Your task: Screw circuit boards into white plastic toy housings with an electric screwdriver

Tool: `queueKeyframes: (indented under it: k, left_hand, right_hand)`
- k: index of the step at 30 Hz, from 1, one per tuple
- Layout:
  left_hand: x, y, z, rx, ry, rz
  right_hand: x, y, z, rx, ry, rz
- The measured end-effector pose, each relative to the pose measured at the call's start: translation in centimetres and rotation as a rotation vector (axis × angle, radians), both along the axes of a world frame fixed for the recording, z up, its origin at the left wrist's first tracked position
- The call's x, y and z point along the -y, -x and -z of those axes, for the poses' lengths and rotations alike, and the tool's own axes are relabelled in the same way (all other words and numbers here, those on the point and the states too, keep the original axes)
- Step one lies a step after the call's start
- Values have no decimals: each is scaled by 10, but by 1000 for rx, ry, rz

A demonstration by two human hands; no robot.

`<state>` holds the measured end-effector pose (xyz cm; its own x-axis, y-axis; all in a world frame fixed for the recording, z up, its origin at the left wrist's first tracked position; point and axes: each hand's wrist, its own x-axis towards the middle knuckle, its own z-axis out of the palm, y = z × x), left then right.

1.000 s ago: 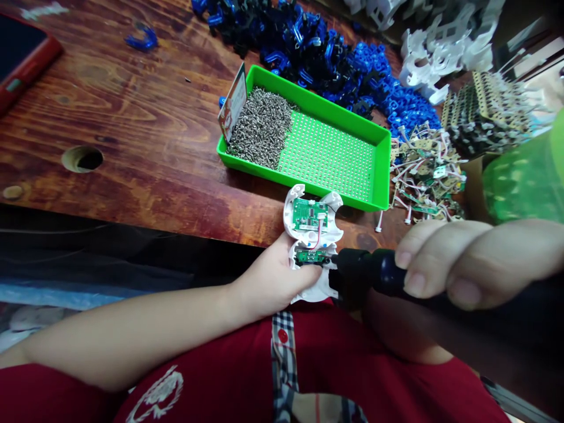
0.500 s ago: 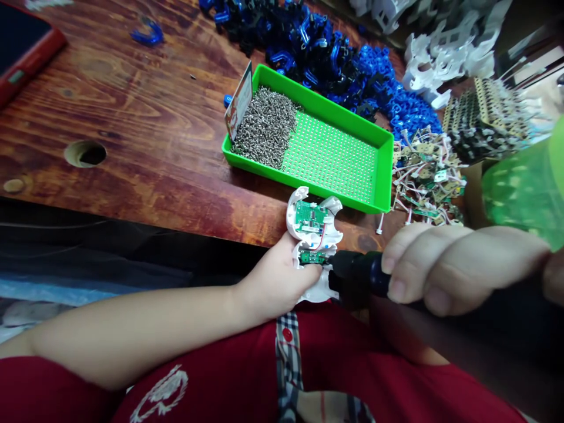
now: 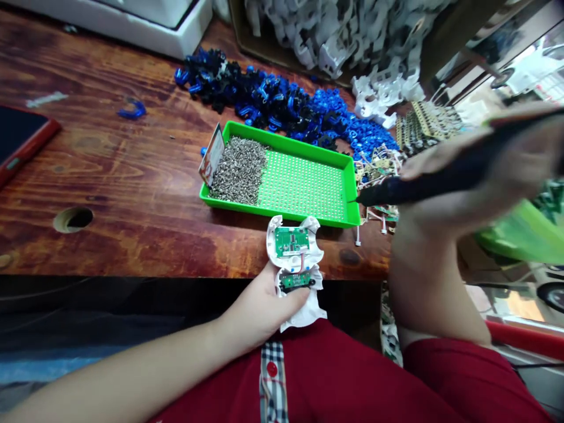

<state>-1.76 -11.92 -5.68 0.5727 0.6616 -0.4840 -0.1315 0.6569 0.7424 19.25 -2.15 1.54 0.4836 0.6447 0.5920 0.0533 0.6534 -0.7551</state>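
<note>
My right hand [image 3: 458, 214] is gripping the driver [image 3: 425, 187], its tip pointing left over the tray's [image 3: 299, 147] right end, while my left hand [image 3: 258, 304] is clasping the shell [image 3: 307, 312] nearer me.

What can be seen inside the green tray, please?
Small metal screws lie heaped in the green tray, at the end beside the card. Beyond them shows a pale dotted grid. Whatever lies under the heap is covered.
</note>
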Motion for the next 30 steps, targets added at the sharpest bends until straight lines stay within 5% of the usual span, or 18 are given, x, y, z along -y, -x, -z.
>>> queueKeyframes:
  k: [3,6,30]
  left_hand:
    - [0,2,5,44,22,24]
    - [0,4,6,46,35,24]
    - [-3,1,-4,55,88,-26]
  right_hand:
    - [-25,3,7,104,-113,47]
    - [-37,1,17,149,-65,20]
    - [-33,5,16,161,-84,37]
